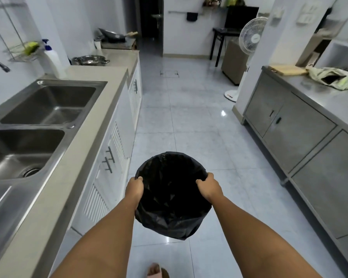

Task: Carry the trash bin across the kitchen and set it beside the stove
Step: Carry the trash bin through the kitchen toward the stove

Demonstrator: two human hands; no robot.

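The trash bin (pixel 170 197) is round and lined with a black plastic bag, and it hangs above the tiled floor in front of me. My left hand (pixel 134 187) grips its left rim and my right hand (pixel 209 186) grips its right rim. The inside of the bin is dark and nothing shows in it. The stove (pixel 119 44) stands far ahead at the end of the left counter, with a wok (pixel 114 35) on top.
A steel double sink (pixel 38 121) and counter (pixel 100 121) with white cabinets run along my left. Steel cabinets (pixel 301 133) line the right. A standing fan (pixel 249 39) and a dark doorway (pixel 151 25) are ahead. The tiled floor aisle (pixel 189 121) runs between. My foot (pixel 156 270) shows below.
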